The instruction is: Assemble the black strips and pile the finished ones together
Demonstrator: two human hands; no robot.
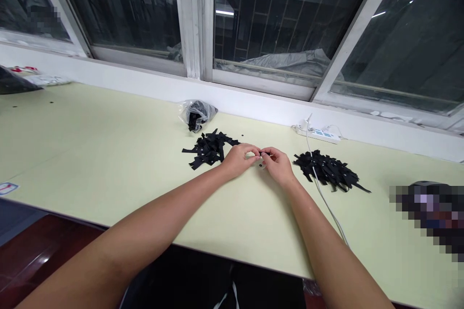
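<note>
My left hand [240,158] and my right hand [277,164] meet over the middle of the table, fingertips pinched together. Between them is a small black fabric strip [266,153], mostly covered by the fingers. Just below the fingertips a small pale round piece with a dark centre [260,165] shows; whether it touches the hands I cannot tell. Beside my left hand lies a loose pile of black strips [208,148]. A second, denser pile of black strips [328,170] lies to the right of my right hand.
A clear plastic bag [198,115] with black pieces stands behind the left pile. Near the wall sits a white power strip [317,133]; its white cable [326,203] crosses the right pile and runs to the front edge. A pixelated dark object [431,207] is at far right.
</note>
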